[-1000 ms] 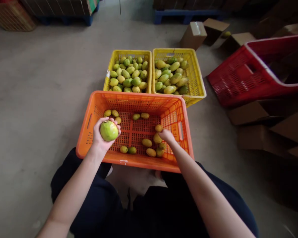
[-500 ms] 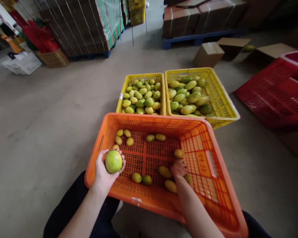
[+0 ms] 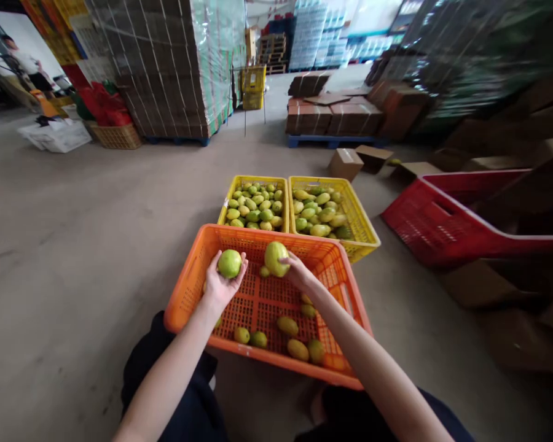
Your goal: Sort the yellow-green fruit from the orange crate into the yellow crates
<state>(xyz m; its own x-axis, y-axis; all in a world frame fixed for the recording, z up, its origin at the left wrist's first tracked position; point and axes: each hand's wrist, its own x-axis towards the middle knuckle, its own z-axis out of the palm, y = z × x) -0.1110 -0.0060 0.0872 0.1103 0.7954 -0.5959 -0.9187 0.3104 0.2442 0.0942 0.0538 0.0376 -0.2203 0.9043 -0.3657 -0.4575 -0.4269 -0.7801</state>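
Note:
My left hand (image 3: 220, 286) is raised over the left part of an orange crate (image 3: 184, 293), its fingers curled around a round green papaya (image 3: 229, 263). My right hand (image 3: 298, 272) grips a larger yellow-green papaya (image 3: 276, 258) from its right side, above the crate's back half. Several loose papayas lie on the crate floor, among them a yellowish papaya (image 3: 297, 350) near the front and a greener papaya (image 3: 258, 339) to its left. My left forearm hides part of the crate's left side.
Behind the orange crate stand two yellow crates of papayas, a left yellow crate (image 3: 223, 212) and a right yellow crate (image 3: 362, 231). A red crate (image 3: 419, 221) is at right, near cardboard boxes (image 3: 345, 163). Wrapped pallet stacks (image 3: 166, 73) stand further back; a person (image 3: 27, 64) is far left.
My right hand has risen from the crate's right side with a papaya and moved left, near my left hand. The left hand still holds its green papaya. The view has tilted up.

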